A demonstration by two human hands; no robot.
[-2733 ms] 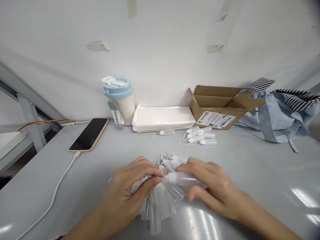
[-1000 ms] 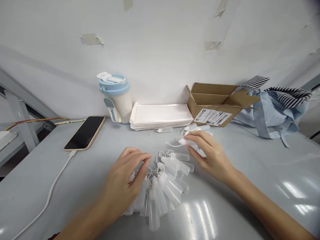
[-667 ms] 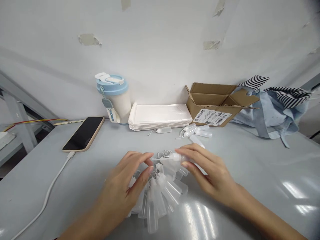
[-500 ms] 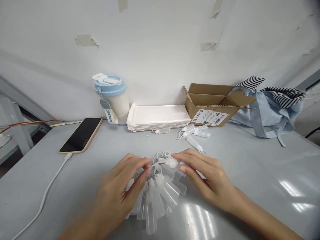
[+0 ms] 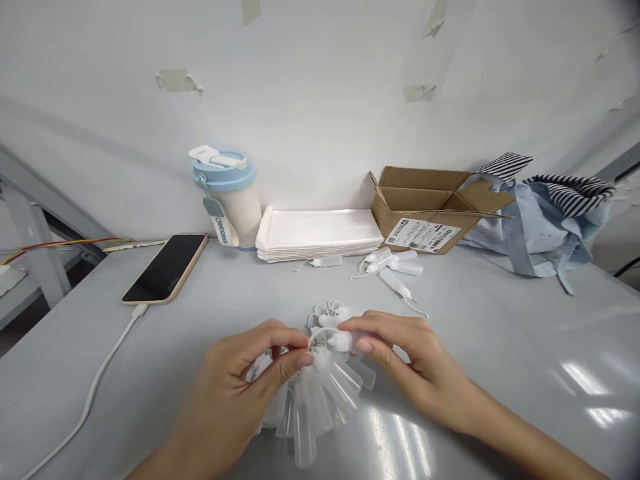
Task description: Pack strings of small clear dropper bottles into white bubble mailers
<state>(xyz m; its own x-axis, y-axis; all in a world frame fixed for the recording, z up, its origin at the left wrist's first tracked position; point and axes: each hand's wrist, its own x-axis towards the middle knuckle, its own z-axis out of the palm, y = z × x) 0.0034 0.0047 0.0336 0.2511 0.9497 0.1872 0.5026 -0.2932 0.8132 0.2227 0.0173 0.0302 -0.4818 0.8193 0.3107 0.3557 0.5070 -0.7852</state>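
My right hand (image 5: pixel 417 360) pinches a small translucent needle-tip squeeze bottle (image 5: pixel 341 341) by its body, its white neck pointing left. A thin white strap (image 5: pixel 324 330) arches from that bottle toward my left hand (image 5: pixel 240 380). There my thumb and fingertips close on the strap's cap end, beside the metal needle tip. The cap itself is mostly hidden by the fingers. Below and around both hands lies a pile of similar bottles (image 5: pixel 304 427), fanned out on the table with several curled straps at its far side.
Several loose bottles (image 5: pixel 395 283) lie beyond my right hand, and a single bottle (image 5: pixel 327 261) rests by a stack of white padded envelopes (image 5: pixel 320 230). Along the wall are a blue-lidded cup (image 5: pixel 235 200), an open cardboard box (image 5: pixel 425 227) and a blue bag (image 5: pixel 540 233). A phone (image 5: pixel 165 270) charges at left.
The strap, nearly straight before, now bends in an arch. My left fingertips have moved slightly right and down, closer to the bottle's tip; the bottle has shifted slightly down.
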